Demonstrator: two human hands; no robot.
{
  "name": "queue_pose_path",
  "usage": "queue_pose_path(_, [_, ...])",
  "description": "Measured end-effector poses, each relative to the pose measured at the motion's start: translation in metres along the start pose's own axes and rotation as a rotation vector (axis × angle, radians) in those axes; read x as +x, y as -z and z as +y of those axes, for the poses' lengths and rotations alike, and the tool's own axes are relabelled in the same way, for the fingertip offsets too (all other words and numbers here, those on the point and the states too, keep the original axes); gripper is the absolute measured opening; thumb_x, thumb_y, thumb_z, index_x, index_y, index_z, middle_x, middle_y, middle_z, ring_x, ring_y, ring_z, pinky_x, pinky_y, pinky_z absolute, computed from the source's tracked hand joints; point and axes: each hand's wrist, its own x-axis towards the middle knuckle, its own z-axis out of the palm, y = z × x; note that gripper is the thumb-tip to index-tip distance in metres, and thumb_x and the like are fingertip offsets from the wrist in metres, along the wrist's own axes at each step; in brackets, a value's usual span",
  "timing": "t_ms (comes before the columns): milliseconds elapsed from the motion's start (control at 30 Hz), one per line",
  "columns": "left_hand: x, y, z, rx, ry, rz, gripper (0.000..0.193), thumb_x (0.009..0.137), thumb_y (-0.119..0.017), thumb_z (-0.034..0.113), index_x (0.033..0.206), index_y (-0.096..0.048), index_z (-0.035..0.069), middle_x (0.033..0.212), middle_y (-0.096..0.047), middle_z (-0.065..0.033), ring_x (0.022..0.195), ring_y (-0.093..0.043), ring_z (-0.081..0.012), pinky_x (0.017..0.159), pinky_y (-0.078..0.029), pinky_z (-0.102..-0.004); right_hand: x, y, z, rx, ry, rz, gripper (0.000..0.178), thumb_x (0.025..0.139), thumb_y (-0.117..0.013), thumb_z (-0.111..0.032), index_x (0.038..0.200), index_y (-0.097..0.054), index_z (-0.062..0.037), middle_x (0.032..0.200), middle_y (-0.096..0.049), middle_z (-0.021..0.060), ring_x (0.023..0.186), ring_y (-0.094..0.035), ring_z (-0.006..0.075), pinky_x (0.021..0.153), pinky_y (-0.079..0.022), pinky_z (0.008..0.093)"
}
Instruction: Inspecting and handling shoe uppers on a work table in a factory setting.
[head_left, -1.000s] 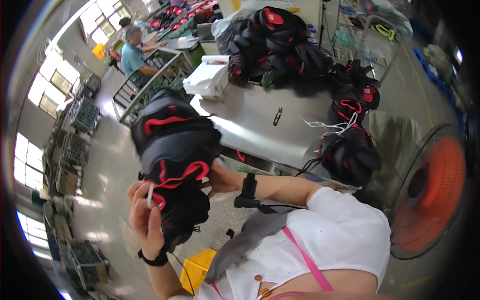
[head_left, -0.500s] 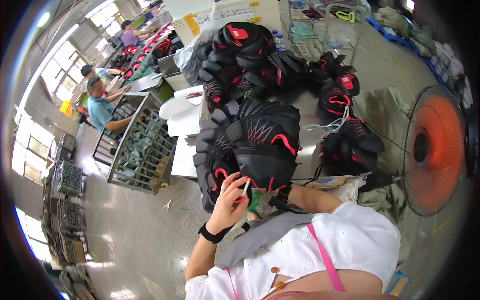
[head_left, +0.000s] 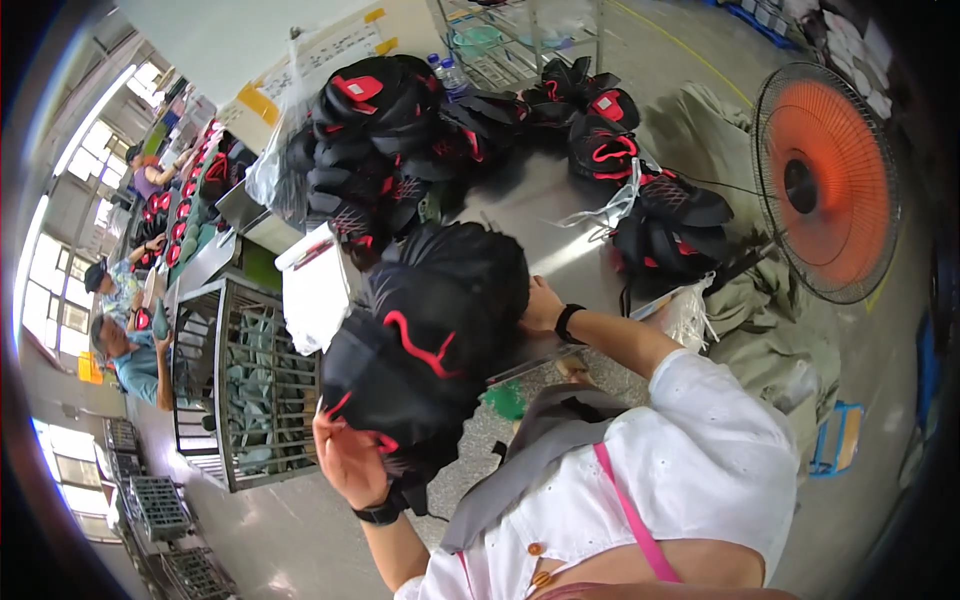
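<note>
A thick stack of black shoe uppers (head_left: 440, 290) with red trim leans across the near edge of the metal table, its lower left end tilted toward me. My left hand (head_left: 350, 460) is at that end, fingers bent against the red-edged openings. A thin white stick (head_left: 320, 404), pen-like, shows at its fingertips, partly hidden. At the stack's right side, my right hand (head_left: 543, 305) grips it, its fingertips out of sight behind the uppers. Both wrists wear black bands.
More bundled uppers (head_left: 370, 120) are heaped at the back of the table, others (head_left: 670, 215) at its right. A large orange fan (head_left: 825, 185) stands at the right. Left are a paper pad (head_left: 315, 290) and a metal cage cart (head_left: 260, 390); co-workers (head_left: 135, 365) sit beyond.
The stack has swung left and tilted, and my left hand has gone left with it. My right hand, hidden before, now shows at the stack's right side. The whole view has turned.
</note>
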Motion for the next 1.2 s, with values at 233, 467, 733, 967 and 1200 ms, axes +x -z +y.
queue_pose_path(233, [0.000,-0.039,-0.016,0.145,-0.042,0.222,0.035,0.088,-0.049,0.018,0.118,-0.042,0.000,0.120,-0.049,-0.0135,0.114,-0.047,-0.0252,0.097,-0.038,-0.0395,0.036,-0.013,0.039,-0.044,0.061,-0.067,0.037,0.074,-0.057,-0.024,0.109,-0.057,-0.0124,0.116,-0.052,0.0079,0.110,-0.044,0.0298,0.082,-0.042,0.0387])
queue_pose_path(467, [0.024,-0.086,-0.043,0.263,0.052,0.169,0.032,0.084,-0.058,0.021,0.104,-0.042,0.002,0.115,-0.048,-0.0130,0.110,-0.048,-0.0260,0.095,-0.039,-0.0394,0.045,-0.012,0.112,0.074,-0.103,0.232,0.013,0.076,-0.053,-0.011,0.087,-0.058,-0.0035,0.083,-0.055,0.0145,0.078,-0.057,0.0317,0.072,-0.048,0.0406])
queue_pose_path(733, [0.136,-0.115,-0.007,0.463,0.018,-0.002,0.032,0.080,-0.057,0.024,0.100,-0.047,0.001,0.129,-0.045,-0.0225,0.078,-0.051,-0.0118,0.068,-0.041,-0.0229,0.039,0.060,0.155,0.788,-0.444,0.368,0.047,0.067,-0.046,0.010,0.110,-0.060,-0.0038,0.096,-0.063,0.0220,0.085,-0.062,0.0322,0.073,-0.048,0.0351])
queue_pose_path(967, [0.175,-0.139,0.042,0.618,-0.087,-0.185,0.017,0.066,-0.047,0.010,0.080,-0.044,0.002,0.125,-0.047,-0.0296,0.047,-0.029,-0.0023,0.043,-0.025,-0.0145,-0.040,0.107,0.072,2.027,-0.631,0.116,0.056,0.064,-0.038,0.016,0.115,-0.051,-0.0032,0.095,-0.052,0.0084,0.081,-0.058,0.0215,0.062,-0.048,0.0312])
queue_pose_path(1200, [0.138,-0.129,-0.123,1.215,0.009,-0.961,0.046,0.066,-0.054,0.005,0.112,-0.057,0.003,0.125,-0.051,-0.0126,0.115,-0.049,-0.0353,0.090,-0.045,-0.0384,-0.071,0.103,0.080,2.004,-0.903,0.669,0.034,0.084,-0.046,-0.005,0.117,-0.049,-0.0107,0.101,-0.052,0.0037,0.086,-0.059,0.0252,0.068,-0.047,0.0406])
